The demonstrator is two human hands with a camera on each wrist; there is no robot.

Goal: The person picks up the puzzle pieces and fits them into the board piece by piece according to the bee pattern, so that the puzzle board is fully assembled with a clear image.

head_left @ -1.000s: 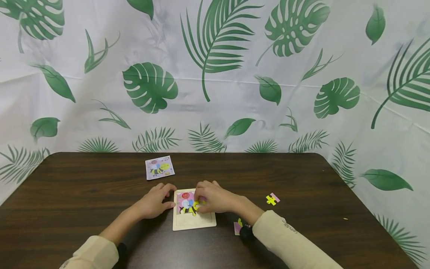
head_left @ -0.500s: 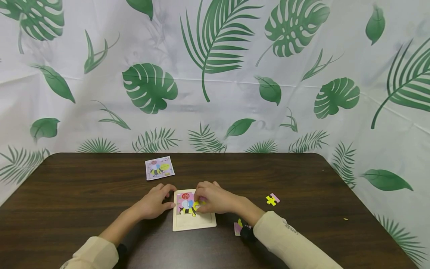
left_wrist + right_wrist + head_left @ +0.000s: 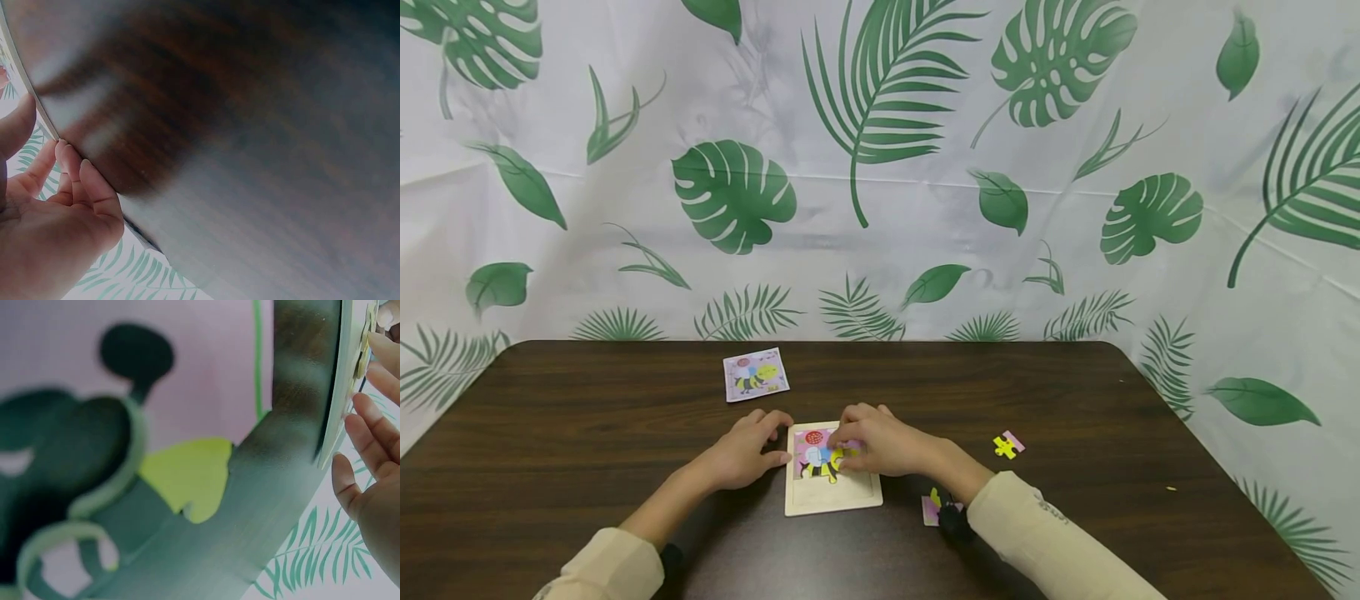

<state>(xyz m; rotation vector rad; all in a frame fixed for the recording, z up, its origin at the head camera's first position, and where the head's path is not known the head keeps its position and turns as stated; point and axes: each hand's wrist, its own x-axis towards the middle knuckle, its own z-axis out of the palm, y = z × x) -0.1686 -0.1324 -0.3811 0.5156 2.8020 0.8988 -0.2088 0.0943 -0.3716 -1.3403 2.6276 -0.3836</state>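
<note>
A light wooden puzzle board (image 3: 833,498) lies on the table, its upper part filled with bee-picture pieces (image 3: 813,457) and its lower strip bare. My left hand (image 3: 745,450) touches the board's left edge, thumb and forefinger spread along it; the left wrist view has these fingers (image 3: 94,187) at the rim. Over the right side of the picture, my right hand (image 3: 880,442) holds a yellow puzzle piece (image 3: 838,457) between thumb and forefinger, partly covered by them. In the right wrist view a piece (image 3: 362,359) stands slightly proud of the board, under the fingertips.
A square picture card (image 3: 756,375) of the bee lies behind the board. Right of it are a yellow and pink puzzle piece (image 3: 1008,444) and more pieces (image 3: 931,510) near the right wrist, partly hidden. A leaf-patterned cloth (image 3: 880,275) hangs behind the table.
My right forefinger has reached a little to the left over the picture, apart from the thumb. The left hand and the board keep their places.
</note>
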